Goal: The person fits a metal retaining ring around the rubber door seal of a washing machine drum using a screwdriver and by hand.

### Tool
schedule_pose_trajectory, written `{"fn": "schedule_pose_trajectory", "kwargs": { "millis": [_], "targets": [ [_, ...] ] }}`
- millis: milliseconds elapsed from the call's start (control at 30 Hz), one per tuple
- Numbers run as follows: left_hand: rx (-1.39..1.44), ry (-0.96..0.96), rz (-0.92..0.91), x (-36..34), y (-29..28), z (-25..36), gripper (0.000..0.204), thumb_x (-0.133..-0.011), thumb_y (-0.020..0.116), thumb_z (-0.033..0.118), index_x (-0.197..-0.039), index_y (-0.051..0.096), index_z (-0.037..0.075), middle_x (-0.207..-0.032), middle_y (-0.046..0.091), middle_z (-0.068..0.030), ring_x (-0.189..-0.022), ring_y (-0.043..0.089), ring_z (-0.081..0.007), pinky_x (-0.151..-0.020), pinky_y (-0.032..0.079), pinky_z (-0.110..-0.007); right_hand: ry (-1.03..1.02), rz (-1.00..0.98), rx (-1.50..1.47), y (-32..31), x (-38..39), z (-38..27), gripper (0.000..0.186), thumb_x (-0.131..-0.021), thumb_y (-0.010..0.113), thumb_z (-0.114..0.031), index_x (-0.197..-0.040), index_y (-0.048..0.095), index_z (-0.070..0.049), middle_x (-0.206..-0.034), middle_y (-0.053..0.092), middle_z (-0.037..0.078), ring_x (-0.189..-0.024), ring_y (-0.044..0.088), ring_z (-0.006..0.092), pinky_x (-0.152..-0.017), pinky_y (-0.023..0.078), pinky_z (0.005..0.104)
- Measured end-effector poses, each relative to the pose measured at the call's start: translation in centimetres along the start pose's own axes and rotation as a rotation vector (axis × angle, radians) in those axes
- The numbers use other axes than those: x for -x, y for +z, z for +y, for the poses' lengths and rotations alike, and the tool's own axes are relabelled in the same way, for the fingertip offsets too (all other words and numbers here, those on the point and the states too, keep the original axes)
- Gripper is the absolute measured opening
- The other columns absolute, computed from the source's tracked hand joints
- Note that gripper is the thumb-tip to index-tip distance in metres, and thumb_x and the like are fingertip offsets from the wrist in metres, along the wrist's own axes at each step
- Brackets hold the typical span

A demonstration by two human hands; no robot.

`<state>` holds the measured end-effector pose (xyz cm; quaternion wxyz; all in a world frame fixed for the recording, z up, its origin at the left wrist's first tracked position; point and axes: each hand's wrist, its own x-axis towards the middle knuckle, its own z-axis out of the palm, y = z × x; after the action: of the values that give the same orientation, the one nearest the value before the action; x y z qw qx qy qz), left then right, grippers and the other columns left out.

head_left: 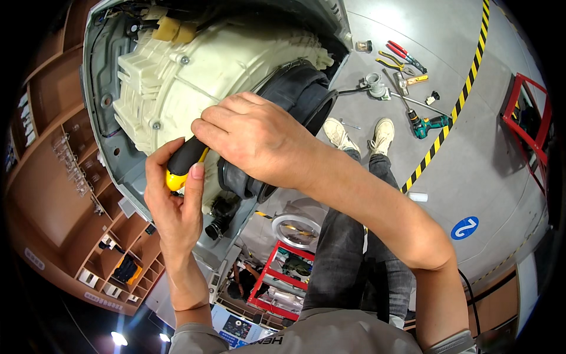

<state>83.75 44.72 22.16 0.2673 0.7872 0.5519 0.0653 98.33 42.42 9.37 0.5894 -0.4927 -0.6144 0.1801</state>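
Observation:
A washing machine stands opened in front of me, its pale plastic tub [218, 65] bared inside the grey cabinet [101, 76]. Around the tub's mouth runs a black rubber door gasket [295, 88]. Between my hands is a screwdriver [187, 157] with a black-and-yellow handle; its shaft is hidden. My left hand [177, 206] pinches the yellow end between thumb and fingers. Over the dark end, my right hand [250, 138] is closed, its fingers curled round it close to the gasket. A dark hose fitting [221, 217] sits below the gasket.
On the grey floor at right lie red-handled pliers [404, 54], yellow-handled pliers [394, 62], a hammer [414, 79], a grey pump part [375, 86] and a teal cordless drill [429, 125]. A round door ring [296, 229] and red rack [277, 274] stand near my legs.

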Motion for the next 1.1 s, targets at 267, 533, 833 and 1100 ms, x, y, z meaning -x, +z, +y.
{"fn": "schedule_pose_trajectory", "kwargs": {
  "millis": [267,533,833,1100],
  "targets": [
    [0.015,-0.054,-0.068,0.2,-0.3,0.0,0.035,-0.100,0.064,0.013,-0.130,0.054,-0.002,-0.123,0.058,-0.0088,-0.110,0.055,-0.0140,-0.096,0.043,-0.026,0.005,-0.056,-0.006,-0.3,0.2,0.1,0.023,-0.080,0.062,-0.011,-0.100,0.065,-0.001,-0.091,0.062,0.006,-0.088,0.063,0.0234,-0.081,0.050,0.0346],
    [0.024,-0.052,-0.044,-0.1,-0.2,0.1,0.035,-0.100,0.065,0.013,-0.130,0.055,-0.002,-0.123,0.058,-0.0091,-0.110,0.055,-0.0138,-0.096,0.043,-0.026,-0.014,0.021,0.009,0.2,0.0,0.3,0.013,-0.080,0.062,-0.012,-0.090,0.064,-0.004,-0.085,0.061,0.005,-0.083,0.063,0.0230,-0.078,0.052,0.0347],
    [-0.096,0.085,-0.007,-0.8,-0.1,-0.1,0.034,-0.095,0.068,0.007,-0.125,0.057,-0.003,-0.113,0.063,-0.0108,-0.100,0.060,-0.0148,-0.086,0.049,-0.026,-0.003,0.018,0.013,0.3,-0.2,0.3,0.012,-0.080,0.062,-0.013,-0.089,0.063,-0.005,-0.085,0.061,0.005,-0.084,0.063,0.0232,-0.077,0.052,0.0349],
    [-0.040,-0.025,-0.034,-0.1,-0.1,0.3,0.032,-0.098,0.064,0.009,-0.128,0.056,-0.002,-0.119,0.060,-0.0082,-0.108,0.056,-0.0140,-0.095,0.044,-0.026,0.002,0.025,0.003,0.4,0.1,0.2,0.012,-0.080,0.062,-0.012,-0.090,0.064,-0.006,-0.085,0.061,0.004,-0.086,0.062,0.0224,-0.080,0.050,0.0336]
  ]
}}
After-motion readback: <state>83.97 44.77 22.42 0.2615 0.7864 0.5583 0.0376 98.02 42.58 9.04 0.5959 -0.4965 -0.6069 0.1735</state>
